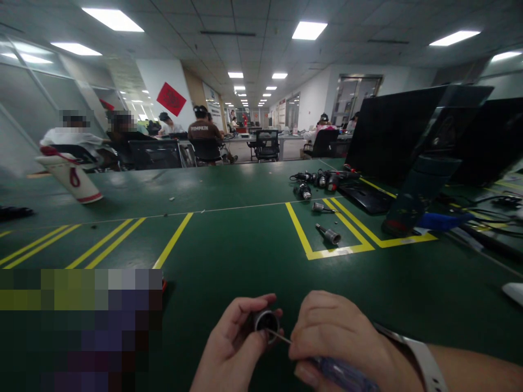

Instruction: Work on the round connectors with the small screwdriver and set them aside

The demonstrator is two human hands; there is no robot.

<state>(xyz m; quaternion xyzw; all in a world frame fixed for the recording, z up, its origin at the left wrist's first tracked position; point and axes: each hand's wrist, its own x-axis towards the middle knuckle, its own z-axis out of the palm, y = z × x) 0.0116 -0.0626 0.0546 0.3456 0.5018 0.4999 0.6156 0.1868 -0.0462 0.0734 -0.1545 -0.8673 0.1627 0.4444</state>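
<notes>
Between the fingers and thumb of my left hand point(235, 340) is a small dark metal cylinder point(261, 314), its round open end turned toward me. My right hand point(333, 332) is closed around a screwdriver with a translucent bluish handle point(343, 374). The thin metal shaft point(281, 336) reaches into the cylinder's opening; its tip is hidden inside. A similar metal part with a narrow stem point(329, 234) lies farther off on the green table, inside a yellow tape outline, and another such part point(321, 207) lies behind it.
Several dark parts and cables point(322, 178) lie at the back right, beside a dark bottle point(420, 190) and monitors point(396, 130). A white cup point(73, 177) stands leftward on the green table point(229, 239). People sit at desks beyond. The lower left corner is pixelated.
</notes>
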